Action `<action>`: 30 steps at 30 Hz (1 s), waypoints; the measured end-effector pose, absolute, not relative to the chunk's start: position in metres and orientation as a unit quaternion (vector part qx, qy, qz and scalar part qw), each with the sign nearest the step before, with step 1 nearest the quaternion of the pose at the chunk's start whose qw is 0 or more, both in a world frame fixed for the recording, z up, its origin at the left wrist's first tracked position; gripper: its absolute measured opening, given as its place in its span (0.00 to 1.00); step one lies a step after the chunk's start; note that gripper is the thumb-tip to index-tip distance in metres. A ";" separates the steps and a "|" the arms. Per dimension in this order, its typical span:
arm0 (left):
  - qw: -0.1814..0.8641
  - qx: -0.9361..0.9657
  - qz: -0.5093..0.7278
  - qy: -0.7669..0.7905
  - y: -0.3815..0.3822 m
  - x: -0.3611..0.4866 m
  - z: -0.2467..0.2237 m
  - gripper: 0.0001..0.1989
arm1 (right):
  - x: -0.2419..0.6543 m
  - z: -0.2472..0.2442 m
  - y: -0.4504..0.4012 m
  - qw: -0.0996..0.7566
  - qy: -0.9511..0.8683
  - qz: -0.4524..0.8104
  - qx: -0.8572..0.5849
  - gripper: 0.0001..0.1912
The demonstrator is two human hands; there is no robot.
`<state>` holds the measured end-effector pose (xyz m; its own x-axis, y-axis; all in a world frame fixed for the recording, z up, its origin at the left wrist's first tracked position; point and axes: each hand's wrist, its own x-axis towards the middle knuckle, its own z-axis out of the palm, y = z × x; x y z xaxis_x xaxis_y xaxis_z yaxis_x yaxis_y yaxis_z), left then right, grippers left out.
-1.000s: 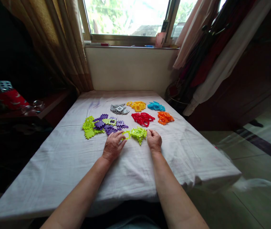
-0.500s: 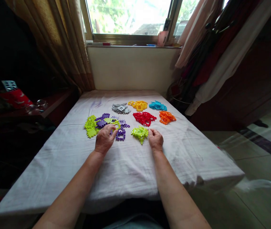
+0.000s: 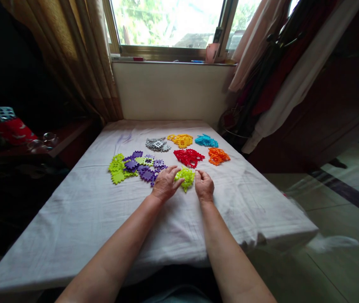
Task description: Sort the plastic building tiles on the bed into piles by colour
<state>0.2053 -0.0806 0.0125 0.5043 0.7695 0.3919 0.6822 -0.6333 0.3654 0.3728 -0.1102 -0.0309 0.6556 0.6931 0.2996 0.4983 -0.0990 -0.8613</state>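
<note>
A small heap of lime-green interlocking plastic pieces (image 3: 186, 179) lies between my two hands on the cloth. At its left edge is my left hand (image 3: 166, 184), thumb and forefinger apart, open, with the fingertips at the pieces. My right hand (image 3: 204, 186) rests just right of the heap, its fingers curled closed; what they hold, if anything, is hidden. Left of my left hand spreads a mixed group of purple pieces (image 3: 146, 173) with a few green ones among them, partly covered by the hand. Flat lime-green pieces (image 3: 117, 169) adjoin that group on its left.
Farther back lie sorted heaps: grey pieces (image 3: 158, 144), yellow pieces (image 3: 180, 140), blue pieces (image 3: 206, 140), red pieces (image 3: 188, 157) and orange pieces (image 3: 219, 156). A white cloth (image 3: 97, 227) covers the table. Curtain (image 3: 81, 63) and hanging clothes (image 3: 280, 88) flank the window.
My left hand has moved right, from over the purple pieces to the lime-green heap, and its fingers have parted. The right hand stays nearly in place. The view has shifted slightly.
</note>
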 end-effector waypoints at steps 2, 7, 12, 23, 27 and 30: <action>0.055 0.850 0.242 0.464 -0.072 0.196 0.011 0.20 | 0.368 -0.029 -0.111 0.530 -0.436 0.069 -0.724 0.20; 0.043 0.822 0.155 0.546 -0.056 0.163 0.000 0.25 | 0.351 -0.025 -0.118 0.459 -0.541 -0.001 -0.705 0.21; 0.012 0.845 0.169 0.508 -0.066 0.135 -0.013 0.22 | 0.346 -0.027 -0.119 0.428 -0.552 0.003 -0.716 0.21; 0.020 0.858 0.180 0.481 -0.080 0.048 -0.010 0.18 | 0.351 -0.036 -0.113 0.458 -0.527 0.017 -0.715 0.19; -0.005 0.833 0.189 0.520 -0.078 0.023 -0.001 0.16 | 0.352 -0.039 -0.112 0.463 -0.527 0.014 -0.713 0.19; -0.011 0.798 0.194 0.571 -0.070 0.013 0.006 0.17 | 0.353 -0.042 -0.111 0.465 -0.531 0.010 -0.709 0.20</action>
<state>0.0126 -0.0703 0.0061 0.2726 0.9067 0.3218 0.9151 -0.3476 0.2041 0.3525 -0.1109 -0.0416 0.4365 0.7613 0.4794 0.7427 -0.0042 -0.6696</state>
